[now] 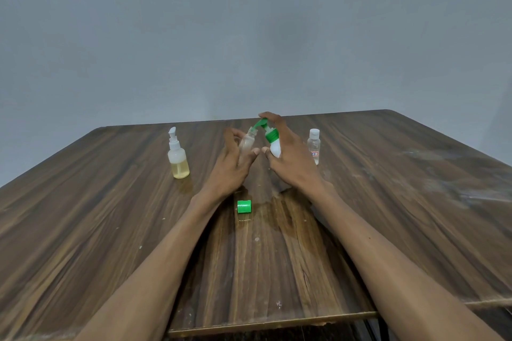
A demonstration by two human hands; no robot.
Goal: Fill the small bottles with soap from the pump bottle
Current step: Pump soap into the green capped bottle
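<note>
Soap transfer at mid-table, both hands up off the wood.

Right hand [288, 155] gripped the white pump bottle [275, 147] with green collar, fingertip atop the green pump head [260, 123]; bottle tilted, long axis leaning left, spout aimed down-left at the mouth of a clear small bottle [247, 144]. Left hand [231, 166] held that small bottle, leaning right toward the spout, fingers loosely curled round it, blurred. Loose green cap [244, 206] lay on its side nearer the person, between the forearms. Frosted pump bottle [178, 156] with yellowish liquid stood upright to the left, apart. Capped clear bottle [314, 147] stood upright just right of the right hand; its small red-and-white label unreadable. Wooden table [388, 202] open either side; chipped near edge, far edge close behind the hands.
</note>
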